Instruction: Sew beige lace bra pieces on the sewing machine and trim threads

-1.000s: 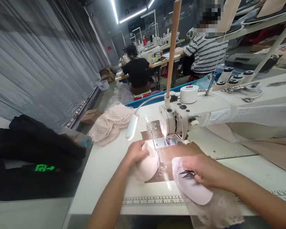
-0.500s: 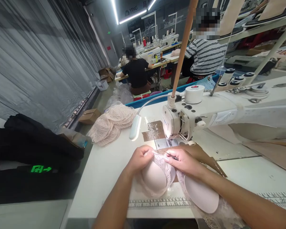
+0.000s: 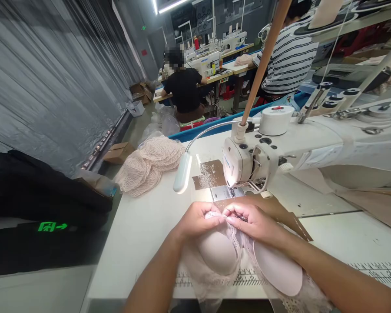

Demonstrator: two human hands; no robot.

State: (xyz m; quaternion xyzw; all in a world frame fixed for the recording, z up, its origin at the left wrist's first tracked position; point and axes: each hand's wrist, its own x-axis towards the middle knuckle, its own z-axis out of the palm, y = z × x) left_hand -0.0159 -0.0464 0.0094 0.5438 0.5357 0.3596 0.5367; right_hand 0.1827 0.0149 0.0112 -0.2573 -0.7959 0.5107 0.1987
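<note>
Both of my hands meet over a pale pink lace bra [image 3: 221, 254] lying on the white sewing table [image 3: 140, 230], just in front of the sewing machine [image 3: 257, 158]. My left hand [image 3: 197, 219] pinches the lace edge above the left cup. My right hand [image 3: 252, 221] grips the same lace edge beside it, fingertips touching the left hand's; small dark thread snips seem tucked in it, mostly hidden. The right cup [image 3: 278, 271] lies under my right forearm.
A heap of pink lace pieces [image 3: 150, 163] sits at the table's far left. A gooseneck lamp [image 3: 182, 174] lights the needle area. Black fabric [image 3: 42, 191] lies on the left bench. Two people sit at machines farther back [image 3: 185, 89].
My hands came together from separate cups onto the lace edge between them, drawing the bra toward me. The view has shifted slightly downward and closer.
</note>
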